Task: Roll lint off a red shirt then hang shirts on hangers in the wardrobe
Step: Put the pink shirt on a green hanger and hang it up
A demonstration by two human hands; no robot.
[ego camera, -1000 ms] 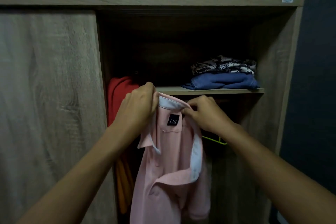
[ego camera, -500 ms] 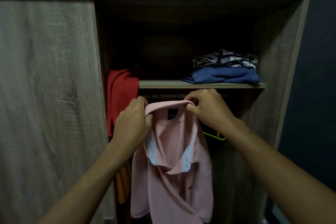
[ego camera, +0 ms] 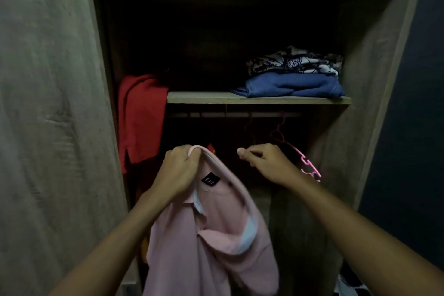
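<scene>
Right, from my end the left hand [ego camera: 180, 170] sits below the shelf [ego camera: 204, 98], under its left end, with its fingers curled round the collar of the pink shirt [ego camera: 211, 247], bunching the fabric at the top. The shirt hangs down from that grip, well below the shelf, with its collar fallen open so that a black label [ego camera: 210, 179] and a pale lining show.

The right hand [ego camera: 266, 163] is below the middle of the shelf and apart from the shirt, fingers curled in and thumb laid along them. I cannot tell whether it holds anything. Just behind it, toward the shelf's right end, a pink hanger [ego camera: 310, 166] hangs from the rail [ego camera: 240, 115] that runs right under the shelf. Its hook is over the rail and its arm slopes down past the wrist. Whether the hand touches it I cannot make out.

The red shirt [ego camera: 141, 118] hangs at the shelf's left end, between that end and the wardrobe door [ego camera: 48, 103], with its top above the shelf's level and its hem below it.

On the shelf, toward its right end, a folded blue garment [ego camera: 293, 85] lies with a patterned black-and-white cloth [ego camera: 295, 62] stacked on it. The space above the shelf is too dark for me to read
</scene>
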